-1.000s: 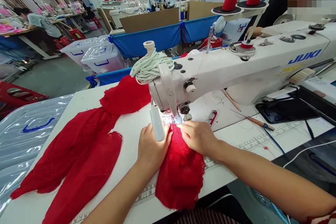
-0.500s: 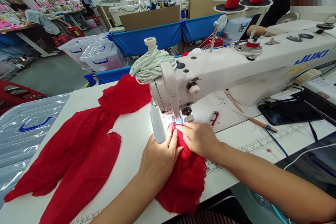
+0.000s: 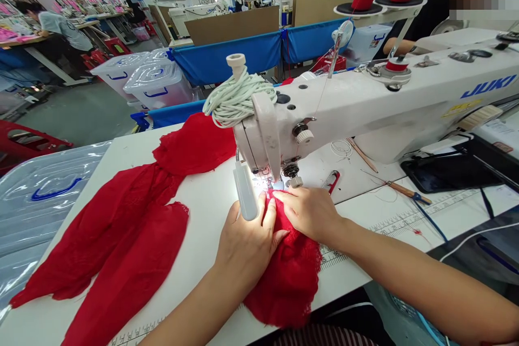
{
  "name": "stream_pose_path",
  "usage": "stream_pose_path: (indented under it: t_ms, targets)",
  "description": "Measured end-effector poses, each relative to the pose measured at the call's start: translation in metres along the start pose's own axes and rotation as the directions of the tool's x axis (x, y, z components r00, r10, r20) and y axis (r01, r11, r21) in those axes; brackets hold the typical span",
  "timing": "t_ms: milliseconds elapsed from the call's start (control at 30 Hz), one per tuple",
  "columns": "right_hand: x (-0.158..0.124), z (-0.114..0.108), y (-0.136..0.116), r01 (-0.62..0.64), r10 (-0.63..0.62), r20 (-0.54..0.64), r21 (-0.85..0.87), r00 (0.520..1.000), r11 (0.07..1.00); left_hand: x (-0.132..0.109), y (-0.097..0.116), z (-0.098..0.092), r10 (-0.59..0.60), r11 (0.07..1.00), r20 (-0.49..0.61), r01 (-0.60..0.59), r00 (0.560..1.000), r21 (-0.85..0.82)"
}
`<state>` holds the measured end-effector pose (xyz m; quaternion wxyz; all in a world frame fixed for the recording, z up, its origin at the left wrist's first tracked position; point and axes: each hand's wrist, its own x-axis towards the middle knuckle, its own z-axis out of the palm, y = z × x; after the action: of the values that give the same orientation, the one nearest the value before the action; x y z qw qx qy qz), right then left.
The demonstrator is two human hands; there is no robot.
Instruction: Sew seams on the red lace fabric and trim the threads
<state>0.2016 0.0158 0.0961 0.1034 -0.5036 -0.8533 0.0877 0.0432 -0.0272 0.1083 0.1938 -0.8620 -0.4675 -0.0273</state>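
Observation:
A red fabric piece with a lacy edge (image 3: pixel 298 270) lies under the needle area of a white sewing machine (image 3: pixel 344 105) and hangs toward the table's front edge. My left hand (image 3: pixel 247 240) presses on its left side, fingers close together and pointing at the presser foot, thumb on the cloth. On the other side, my right hand (image 3: pixel 310 213) has its fingertips closed on the cloth just in front of the foot. The light grey lamp (image 3: pixel 245 192) partly covers my left fingers. The exact stitching point is hidden by fingers and glare.
More red fabric (image 3: pixel 121 216) spreads over the left of the white table (image 3: pixel 211 200). To the right lie small red-handled snippers (image 3: pixel 333 181), a wooden-handled awl (image 3: pixel 407 192) and a black tablet (image 3: pixel 450 173). Clear plastic bins (image 3: pixel 158 84) stand beyond; other people sit in the background.
The view has shifted slightly, so the machine appears a little farther right. Both hands stay on the red fabric at the presser foot, with hardly any visible movement.

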Motion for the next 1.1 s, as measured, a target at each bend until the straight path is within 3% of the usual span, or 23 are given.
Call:
stream_pose_path:
  t_ms: [300,633,1100]
  targets:
    - [0.0024,0.0002,-0.0004,-0.014,0.013,-0.026,-0.038,1.0,0.999,-0.0015,-0.0028,0.0049,0.003,1.0,0.043,-0.001,0.999,-0.031]
    - [0.0028,-0.0006,-0.0014,-0.014,0.012,-0.03,-0.061,0.999,0.998,0.0006,-0.0045,0.0001,-0.055,0.967,0.076,0.073,0.996,-0.246]
    - [-0.0016,0.0055,0.003,0.031,-0.033,-0.031,-0.073,0.999,0.997,-0.0017,0.0002,0.001,-0.005,0.993,0.079,0.014,0.997,-0.114]
